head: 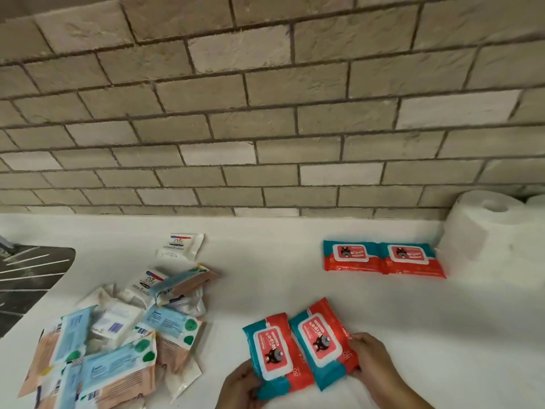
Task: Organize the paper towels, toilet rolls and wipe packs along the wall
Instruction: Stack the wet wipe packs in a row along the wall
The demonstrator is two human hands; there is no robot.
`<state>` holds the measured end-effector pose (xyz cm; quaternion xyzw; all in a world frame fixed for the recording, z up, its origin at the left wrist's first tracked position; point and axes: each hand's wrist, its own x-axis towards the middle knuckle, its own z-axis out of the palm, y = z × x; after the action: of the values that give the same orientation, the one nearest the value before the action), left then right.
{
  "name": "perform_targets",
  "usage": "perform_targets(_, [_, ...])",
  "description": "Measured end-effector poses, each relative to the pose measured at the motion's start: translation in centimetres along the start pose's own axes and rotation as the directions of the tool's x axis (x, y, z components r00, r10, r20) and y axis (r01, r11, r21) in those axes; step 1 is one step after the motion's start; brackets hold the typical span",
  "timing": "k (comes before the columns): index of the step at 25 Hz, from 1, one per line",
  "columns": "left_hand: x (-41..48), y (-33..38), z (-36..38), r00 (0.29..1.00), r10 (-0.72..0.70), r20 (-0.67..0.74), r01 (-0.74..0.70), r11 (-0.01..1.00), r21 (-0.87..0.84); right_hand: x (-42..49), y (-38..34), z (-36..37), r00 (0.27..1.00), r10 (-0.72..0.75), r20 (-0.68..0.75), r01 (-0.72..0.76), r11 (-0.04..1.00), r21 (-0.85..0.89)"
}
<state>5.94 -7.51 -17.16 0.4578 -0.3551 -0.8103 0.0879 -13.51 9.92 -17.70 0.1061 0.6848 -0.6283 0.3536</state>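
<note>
Just the head view to go on here. Two red-and-teal wipe packs are held low at the front of the white counter [295, 293]. The left pack [272, 354] is gripped at its near corner by the left hand [240, 385], fingers curled round it. The right pack [323, 339] is pinched along its outer edge by the right hand [373, 366]. They're kept side by side with edges overlapping a bit, presumably so both can be shifted as one. Whether they're lifted or resting on the counter can't be told.

Further back, a matching pack [352, 256] and a second matching pack [411, 258] are laid flat, labels up, edge to edge near the brick wall [265, 113]. The second is right up against an upright paper towel roll [483, 231], and another roll [538, 200] is half seen behind that. It reads like a row being built out from the rolls, so the held two probably get lined up next to it.

Material-wise, the packs are soft, glossy film pouches with a rounded flap label on top, so some sag is to be expected from a corner grip. The roll looks soft and matte, and the wall is rough tile with dark grout. Off to the left an unsorted heap [118, 335] of pale blue, peach and white packs is piled loosely. One white sachet [180, 246] sits apart from it, and a dark ribbed surface [26, 276] is seen at the edge.
</note>
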Motion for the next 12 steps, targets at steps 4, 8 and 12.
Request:
perform_targets(4, [0.8,1.1,1.8,0.997,-0.075,-0.029,0.078,0.988,0.134,-0.3,-0.7,-1.3,0.996,0.067,0.057,-0.073,0.992,0.104])
perform_targets(8, [1.5,0.7,4.4,0.975,0.015,-0.224,0.068,0.931,0.359,-0.1,-0.7,-1.3,0.989,0.039,0.140,-0.030,0.997,-0.065])
perform_targets(12, [1.8,-0.4,6.0,0.975,0.124,-0.184,-0.064,0.951,0.303,0.1,-0.1,-1.6,0.982,0.060,0.182,-0.047,0.996,-0.077])
